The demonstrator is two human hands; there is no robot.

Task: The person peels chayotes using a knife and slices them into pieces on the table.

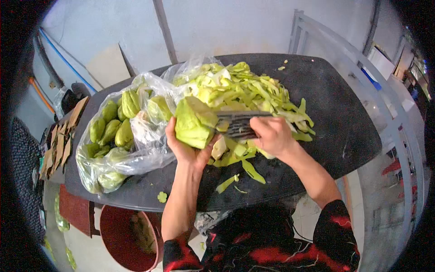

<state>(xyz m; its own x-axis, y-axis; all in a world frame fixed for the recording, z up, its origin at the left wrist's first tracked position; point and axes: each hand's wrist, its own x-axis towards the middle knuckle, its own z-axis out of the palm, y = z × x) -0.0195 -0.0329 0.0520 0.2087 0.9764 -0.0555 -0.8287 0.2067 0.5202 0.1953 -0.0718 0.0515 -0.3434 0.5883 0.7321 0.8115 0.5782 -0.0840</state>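
In my left hand (188, 149) sits a large pale-green chayote (195, 122) with flat, peeled-looking faces, cupped from below with the fingers around it. My right hand (274, 133) is closed on a dark, blade-like tool (238, 124), smeared by motion so that its exact kind does not show. The tool's far end reaches the chayote's right side; whether it touches is unclear. Beneath and behind both hands spreads a heap of green peelings (253, 93). To the left, a clear plastic bag (149, 156) holds several whole chayotes (130, 103).
Everything lies on a dark table (337, 113) with rounded corners. A reddish-brown bin (129, 235) stands on the floor below its front left edge. Grey metal railing (362, 59) runs along the right, a pale wall (235, 27) behind. Loose peel strips (253, 172) lie near the front edge.
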